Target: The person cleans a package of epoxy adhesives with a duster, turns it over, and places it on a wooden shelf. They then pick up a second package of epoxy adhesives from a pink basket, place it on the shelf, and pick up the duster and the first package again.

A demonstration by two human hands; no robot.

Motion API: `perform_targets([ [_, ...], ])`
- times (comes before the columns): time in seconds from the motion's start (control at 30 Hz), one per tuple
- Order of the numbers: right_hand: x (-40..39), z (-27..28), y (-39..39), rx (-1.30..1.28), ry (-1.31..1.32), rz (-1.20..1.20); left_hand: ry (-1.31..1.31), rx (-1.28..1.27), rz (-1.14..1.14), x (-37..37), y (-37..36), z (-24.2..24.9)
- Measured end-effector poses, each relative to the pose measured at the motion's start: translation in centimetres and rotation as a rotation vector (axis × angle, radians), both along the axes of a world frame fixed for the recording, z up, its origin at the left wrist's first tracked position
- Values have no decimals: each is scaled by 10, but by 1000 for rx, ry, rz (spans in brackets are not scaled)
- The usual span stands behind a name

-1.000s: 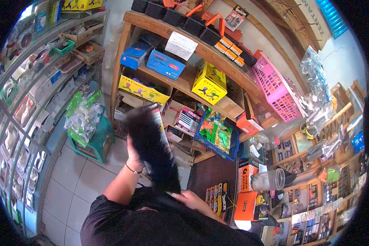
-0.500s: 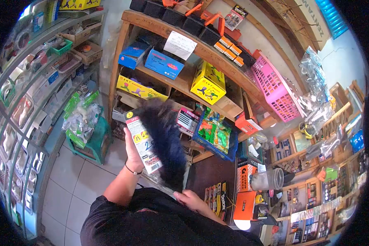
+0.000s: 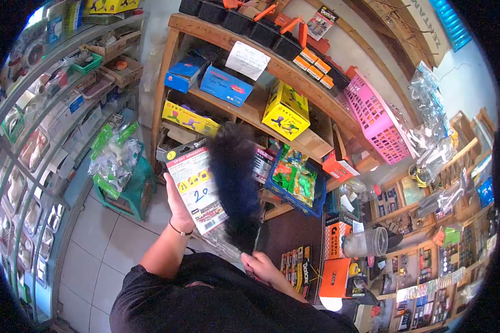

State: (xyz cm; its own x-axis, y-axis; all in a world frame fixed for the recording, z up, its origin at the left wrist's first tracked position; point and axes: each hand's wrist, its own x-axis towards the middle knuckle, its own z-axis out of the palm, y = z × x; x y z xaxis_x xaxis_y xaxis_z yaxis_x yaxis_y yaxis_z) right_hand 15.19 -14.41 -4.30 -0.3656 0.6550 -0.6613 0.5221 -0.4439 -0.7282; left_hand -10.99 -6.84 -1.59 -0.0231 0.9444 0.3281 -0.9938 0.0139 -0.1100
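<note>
the tall brown wooden shelf unit (image 3: 316,77) stands beyond the hands, with blue and yellow cardboard boxes on its shelves. in front of it, the dark, fluffy, elongated duster (image 3: 234,186) slants across the right part of the flat white packaged card with a red band (image 3: 193,191), marked "20". the right hand (image 3: 259,267) is closed around the duster's lower end. the left hand (image 3: 179,208) grips the card's left edge, its wrist wearing a thin dark bracelet (image 3: 181,231).
</note>
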Motion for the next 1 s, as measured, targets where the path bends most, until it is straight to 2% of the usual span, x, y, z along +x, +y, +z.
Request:
perform_targets([
  [0.03,-3,5,0,0,2,1,79,-110,83,4,0,2],
  [0.1,-8,11,-1,261,-99,331,130,41,-12,6,-8,8],
  [0.13,-6,9,0,450,-68,407,205,-72,-12,8,-6,3],
  [0.17,-6,12,1,451,-67,410,181,-76,-2,6,-11,4],
  [0.23,-11,23,1,262,-152,187,175,82,36,6,-14,11],
  [0.27,-1,6,2,202,-37,117,155,-131,103,1,-8,3],
  [0.37,-21,37,-5,138,-65,186,110,-157,114,6,-10,14],
  [0.4,-17,27,-6,308,-6,249,235,82,76,5,-13,10],
  [0.43,-13,21,-3,311,-6,249,412,-237,38,4,-12,8],
  [0.5,-7,15,1,274,-8,120,187,151,-32,1,-12,13],
  [0.53,-5,12,2,85,12,4,75,-139,117,1,-7,-1],
  [0.57,-5,14,0,83,11,3,80,-37,81,1,-1,-20],
  [0.63,-16,32,-5,111,-23,169,91,-170,104,9,-3,4],
  [0.67,-11,25,-4,269,-11,242,218,45,62,9,-4,-8],
  [0.7,-6,18,-3,272,-9,240,231,-155,-25,11,-10,4],
  [0.77,3,7,0,297,-43,108,136,97,11,10,-10,16],
  [0.8,6,6,2,168,-1,26,103,-177,76,9,-3,-2],
  [0.83,3,10,1,164,-1,23,79,-101,35,7,0,-7],
  [0.9,-3,22,-2,81,-17,185,104,-139,27,13,0,0],
  [0.93,1,12,-4,299,-40,252,224,118,64,14,-1,-1],
  [0.97,2,12,-3,298,-41,250,281,-124,-53,11,-5,4],
  [1.0,3,13,-1,232,-45,163,252,38,-1,16,-4,6],
])
